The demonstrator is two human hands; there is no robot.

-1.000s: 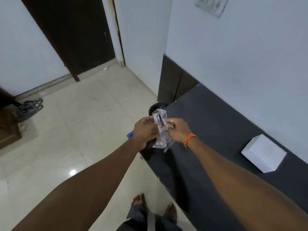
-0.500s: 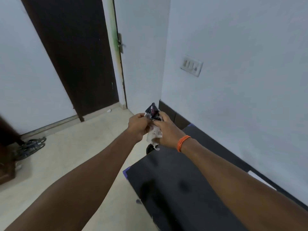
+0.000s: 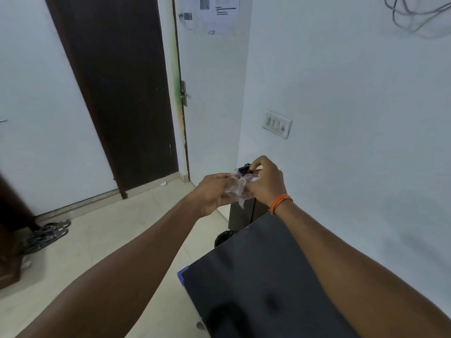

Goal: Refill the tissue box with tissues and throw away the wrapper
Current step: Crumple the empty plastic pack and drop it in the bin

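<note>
1. Hands first: your left hand and right hand are both closed on the crumpled clear plastic wrapper, held between them.
2. The black bin sits on the floor below and nearer you, past the dark table edge; your left hand looks nearer it.

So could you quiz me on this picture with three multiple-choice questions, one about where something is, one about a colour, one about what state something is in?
1. Where is the dark bin?
A. on the floor past the black table's far end
B. on the table
C. by the sandals

2. What colour is the wrist band?
A. green
B. orange
C. white

3. What state is the wrapper in?
A. flat on the table
B. crumpled between both hands
C. lying in the bin

Answers: 1 A, its rim peeks out beyond the table edge. 2 B, orange on the right hand's wrist. 3 B, the left hand and right hand pinch it.
</note>
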